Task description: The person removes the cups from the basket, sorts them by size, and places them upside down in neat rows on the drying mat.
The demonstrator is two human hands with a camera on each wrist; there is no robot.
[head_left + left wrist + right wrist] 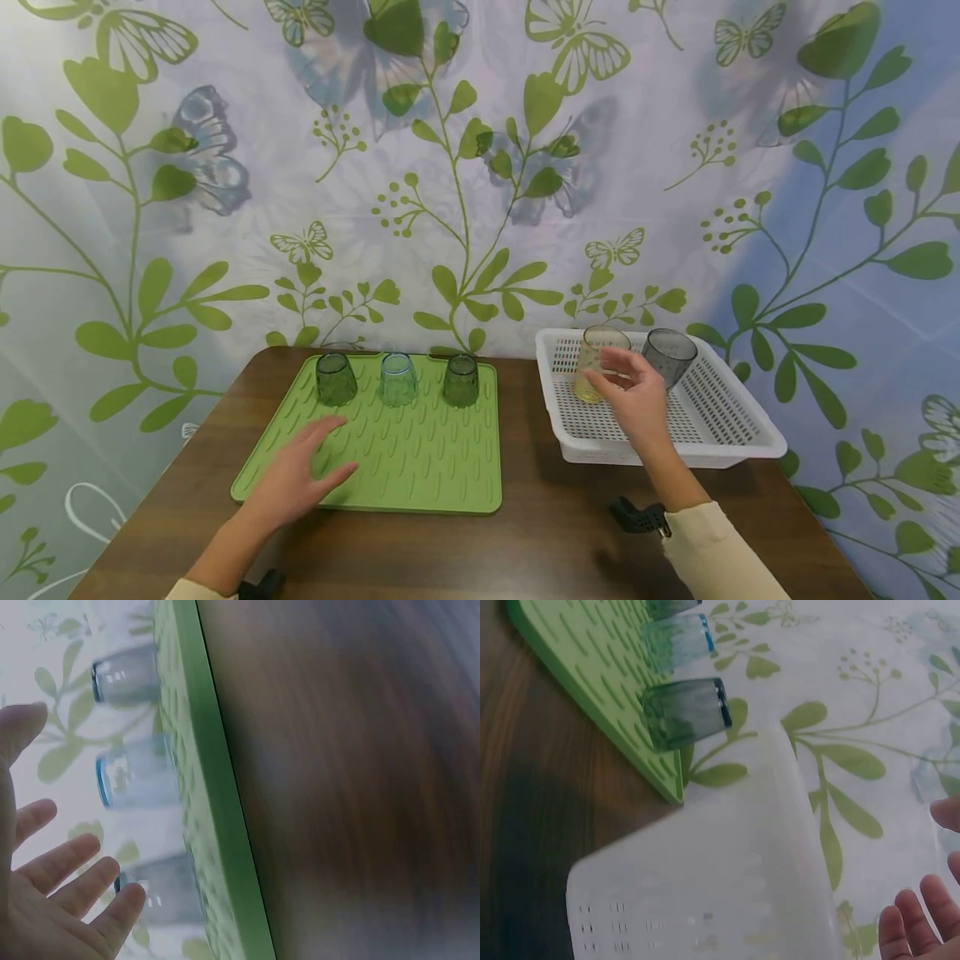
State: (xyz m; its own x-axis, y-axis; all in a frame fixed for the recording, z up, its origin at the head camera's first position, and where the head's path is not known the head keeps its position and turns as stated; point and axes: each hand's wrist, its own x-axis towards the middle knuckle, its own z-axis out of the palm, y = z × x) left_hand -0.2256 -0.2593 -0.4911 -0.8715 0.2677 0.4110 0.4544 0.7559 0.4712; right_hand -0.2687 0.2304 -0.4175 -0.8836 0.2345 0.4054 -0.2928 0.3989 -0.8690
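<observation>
Head view: the left hand (300, 475), released with fingers spread, hovers over a green mat (420, 462) on the table (555, 533), near three glasses (397, 381) in a row. The right hand (639, 400), fingers loosely parted, is at the yellow glass (590, 357) in the white basket (637, 452), beside a grey glass (670, 354); contact is unclear. Left wrist: outstretched fingers, grasping nothing. Right wrist: parted fingers beyond the basket wall.

Green dominates, blue and yellow popping!
Lime mat (420, 467), dashed all over; light-blue glass (397, 381), two dark-green glasses (336, 381), yellow glass (587, 362), smoky-grey glass (670, 357); white basket (600, 452), slotted pattern; brown wood-grain surface (540, 525); pale backdrop (495, 200) alive with green leaves and butterflies!
</observation>
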